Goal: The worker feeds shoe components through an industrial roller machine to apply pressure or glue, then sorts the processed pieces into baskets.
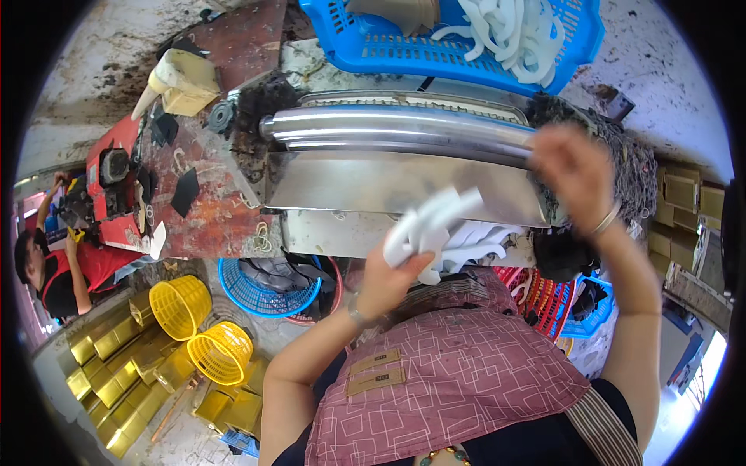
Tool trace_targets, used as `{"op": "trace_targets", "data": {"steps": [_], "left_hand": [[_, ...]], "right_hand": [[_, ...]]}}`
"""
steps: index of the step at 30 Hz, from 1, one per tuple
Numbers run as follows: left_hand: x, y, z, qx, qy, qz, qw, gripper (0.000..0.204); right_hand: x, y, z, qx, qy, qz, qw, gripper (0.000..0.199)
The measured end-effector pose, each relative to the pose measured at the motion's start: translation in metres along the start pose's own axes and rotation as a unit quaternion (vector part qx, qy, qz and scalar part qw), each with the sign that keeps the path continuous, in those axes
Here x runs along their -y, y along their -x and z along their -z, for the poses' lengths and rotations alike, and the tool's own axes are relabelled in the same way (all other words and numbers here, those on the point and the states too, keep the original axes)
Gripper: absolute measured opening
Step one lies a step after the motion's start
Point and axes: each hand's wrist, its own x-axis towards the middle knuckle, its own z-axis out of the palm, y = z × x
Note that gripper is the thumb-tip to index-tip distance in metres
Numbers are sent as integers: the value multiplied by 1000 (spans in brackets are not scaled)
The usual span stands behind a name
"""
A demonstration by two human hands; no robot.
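My left hand (386, 281) is closed round a bundle of white curved foam-like strips (426, 225), held just in front of the machine's sloping metal plate (365, 182). More white strips (478, 241) lie at the near edge beside that bundle, over my lap. My right hand (573, 175) is raised by the right end of the shiny metal rollers (388, 124). Motion smears its fingers, so I cannot tell whether they hold anything. Behind the rollers stands a blue plastic basket (458, 76) with white strips and a brown piece in it.
To the left, a dirty red worktop (206, 221) bears black scraps and a yellowish block (190, 81). Below are a blue round basket (268, 307) of dark pieces, yellow baskets (180, 307), gold boxes (116, 373) and red baskets (553, 303). Another person (66, 272) works at the far left.
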Motion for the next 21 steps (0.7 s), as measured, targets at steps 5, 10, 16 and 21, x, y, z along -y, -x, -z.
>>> {"op": "trace_targets", "data": {"steps": [5, 10, 16, 21], "left_hand": [[-21, -18, -9, 13, 166, 102, 981, 26], [-14, -37, -10, -36, 413, 205, 887, 22], [-8, -92, 3, 54, 297, 325, 896, 18], [-13, -112, 14, 16, 211, 311, 927, 19]], "right_hand": [[28, 62, -90, 115, -185, -157, 963, 21], [6, 70, -88, 17, -262, -221, 939, 14], [-32, 39, -87, 180, -455, -461, 740, 18], [-37, -5, -74, 188, -103, -275, 937, 23]]}}
